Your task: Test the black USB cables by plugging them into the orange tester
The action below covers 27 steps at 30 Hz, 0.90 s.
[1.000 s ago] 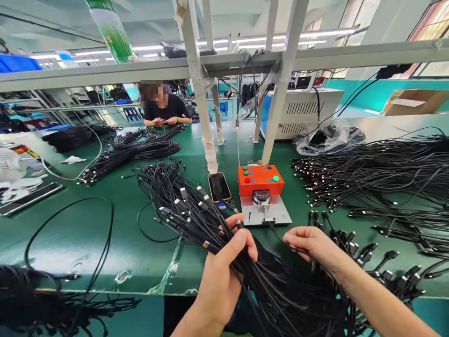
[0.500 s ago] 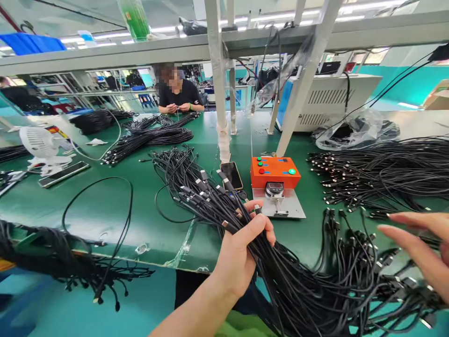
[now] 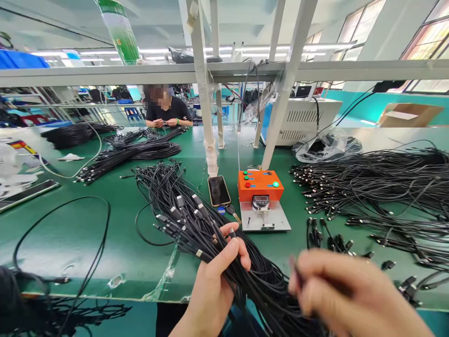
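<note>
My left hand (image 3: 214, 281) is closed around a thick bundle of black cables (image 3: 196, 224) whose plug ends fan out up and to the left over the green table (image 3: 105, 220). My right hand (image 3: 343, 290) is close to the camera at the lower right, smeared by motion, with fingers curled; a thin dark cable seems to run by its fingers, but I cannot make out a grip. Just beyond my hands stands an orange test box (image 3: 260, 185) with coloured buttons on a metal plate (image 3: 266, 222).
A phone (image 3: 219, 190) lies left of the orange box. More black cable piles lie at the right (image 3: 379, 187) and back left (image 3: 133, 152). A person in a black shirt (image 3: 167, 110) works across the table. White frame posts (image 3: 206, 112) rise mid-table. A small fan (image 3: 9, 168) sits far left.
My right hand swung out to the right over the cable pile, then came back toward the middle, close to the camera. My left hand kept its hold on the bundle.
</note>
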Each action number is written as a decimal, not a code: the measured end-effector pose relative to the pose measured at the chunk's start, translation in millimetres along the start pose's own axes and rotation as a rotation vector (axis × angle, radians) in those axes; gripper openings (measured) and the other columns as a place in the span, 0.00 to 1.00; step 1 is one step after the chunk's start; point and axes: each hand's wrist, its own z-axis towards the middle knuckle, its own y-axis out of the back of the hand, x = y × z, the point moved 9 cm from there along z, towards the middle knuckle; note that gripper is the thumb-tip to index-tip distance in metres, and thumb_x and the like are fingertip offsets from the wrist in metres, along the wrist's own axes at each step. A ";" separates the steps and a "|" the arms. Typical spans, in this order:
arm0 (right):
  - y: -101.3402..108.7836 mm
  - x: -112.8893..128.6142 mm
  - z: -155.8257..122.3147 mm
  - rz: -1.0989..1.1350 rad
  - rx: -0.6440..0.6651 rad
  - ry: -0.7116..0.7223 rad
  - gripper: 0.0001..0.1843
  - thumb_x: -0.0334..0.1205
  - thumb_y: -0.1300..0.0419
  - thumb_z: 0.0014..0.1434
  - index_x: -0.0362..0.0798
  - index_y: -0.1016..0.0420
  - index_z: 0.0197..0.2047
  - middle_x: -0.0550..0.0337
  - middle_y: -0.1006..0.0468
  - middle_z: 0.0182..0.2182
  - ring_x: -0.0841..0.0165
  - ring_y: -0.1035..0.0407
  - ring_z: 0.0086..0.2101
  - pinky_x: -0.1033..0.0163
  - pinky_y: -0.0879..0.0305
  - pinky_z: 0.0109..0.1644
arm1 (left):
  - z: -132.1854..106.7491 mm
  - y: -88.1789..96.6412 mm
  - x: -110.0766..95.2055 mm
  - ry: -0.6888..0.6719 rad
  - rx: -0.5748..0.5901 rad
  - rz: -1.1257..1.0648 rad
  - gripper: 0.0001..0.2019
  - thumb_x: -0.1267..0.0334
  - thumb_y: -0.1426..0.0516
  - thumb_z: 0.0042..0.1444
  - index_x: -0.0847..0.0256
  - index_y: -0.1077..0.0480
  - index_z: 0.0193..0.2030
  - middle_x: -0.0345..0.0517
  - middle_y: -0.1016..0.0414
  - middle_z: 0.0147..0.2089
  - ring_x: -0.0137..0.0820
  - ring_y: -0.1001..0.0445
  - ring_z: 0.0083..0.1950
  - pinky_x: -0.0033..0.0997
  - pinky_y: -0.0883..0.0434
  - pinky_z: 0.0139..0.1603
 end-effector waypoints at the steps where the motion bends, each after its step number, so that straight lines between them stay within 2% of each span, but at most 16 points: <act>1: 32.0 -18.3 8.1 0.065 -0.225 -0.044 0.19 0.55 0.49 0.54 0.50 0.28 0.28 0.59 0.30 0.19 0.77 0.46 0.13 0.67 0.49 0.16 | -1.8 1.6 -0.9 -0.002 -0.030 0.001 0.13 0.66 0.48 0.56 0.57 0.38 0.49 0.39 0.35 0.27 0.25 0.37 0.28 0.27 0.40 0.31; 2: 52.8 -39.1 16.0 0.114 -0.366 -0.084 0.19 0.54 0.47 0.53 0.47 0.29 0.25 0.62 0.35 0.14 0.78 0.49 0.12 0.69 0.50 0.17 | -3.4 3.1 -1.7 -0.007 -0.057 0.000 0.13 0.66 0.48 0.55 0.58 0.38 0.48 0.39 0.35 0.26 0.25 0.37 0.27 0.27 0.40 0.30; 3: 59.5 -59.7 27.4 0.171 -0.384 -0.112 0.19 0.54 0.45 0.52 0.45 0.31 0.23 0.64 0.39 0.11 0.79 0.50 0.12 0.70 0.52 0.16 | -4.3 4.1 -2.0 -0.014 -0.073 -0.001 0.13 0.66 0.47 0.55 0.59 0.37 0.47 0.40 0.35 0.26 0.25 0.37 0.26 0.27 0.40 0.29; 6: 43.0 -113.2 62.9 0.340 -0.208 -0.199 0.20 0.53 0.42 0.49 0.41 0.31 0.26 0.60 0.31 0.17 0.80 0.45 0.13 0.73 0.52 0.15 | -0.6 2.5 -1.9 -0.061 -0.017 -0.007 0.12 0.67 0.46 0.53 0.59 0.36 0.46 0.40 0.34 0.24 0.25 0.35 0.24 0.27 0.38 0.26; 9: 23.9 -139.8 80.0 0.424 -0.091 -0.252 0.20 0.52 0.41 0.49 0.40 0.31 0.27 0.58 0.28 0.20 0.81 0.43 0.13 0.74 0.51 0.15 | 7.8 -0.6 -4.7 -0.168 0.109 -0.001 0.12 0.66 0.45 0.52 0.58 0.33 0.44 0.39 0.32 0.23 0.25 0.34 0.21 0.27 0.38 0.21; 11: 20.1 -145.3 83.9 0.449 -0.075 -0.264 0.19 0.50 0.41 0.49 0.39 0.31 0.27 0.58 0.28 0.19 0.81 0.43 0.13 0.75 0.51 0.15 | 12.5 -0.9 -4.0 -0.192 0.161 -0.003 0.12 0.64 0.44 0.52 0.57 0.32 0.44 0.39 0.31 0.24 0.26 0.32 0.21 0.27 0.37 0.21; 16: 22.1 -147.5 89.7 0.488 -0.077 -0.281 0.16 0.46 0.42 0.51 0.39 0.32 0.26 0.57 0.28 0.18 0.82 0.43 0.13 0.75 0.52 0.15 | 16.1 -4.0 -2.6 -0.170 0.196 -0.024 0.11 0.64 0.44 0.52 0.56 0.31 0.44 0.40 0.30 0.24 0.27 0.31 0.21 0.27 0.36 0.21; 23: 20.2 -146.4 94.6 0.522 -0.107 -0.325 0.12 0.39 0.46 0.55 0.39 0.33 0.25 0.58 0.30 0.16 0.82 0.44 0.12 0.76 0.53 0.14 | 15.7 -5.2 -4.1 -0.175 0.169 0.002 0.12 0.65 0.44 0.53 0.56 0.31 0.45 0.39 0.30 0.23 0.26 0.31 0.21 0.26 0.35 0.21; 27: 20.0 -144.0 93.7 0.518 -0.183 -0.345 0.13 0.37 0.49 0.57 0.39 0.34 0.24 0.60 0.31 0.15 0.82 0.47 0.10 0.76 0.56 0.13 | 15.8 -6.4 -5.2 -0.136 0.163 0.022 0.12 0.65 0.43 0.52 0.58 0.32 0.45 0.40 0.30 0.24 0.27 0.31 0.22 0.28 0.34 0.22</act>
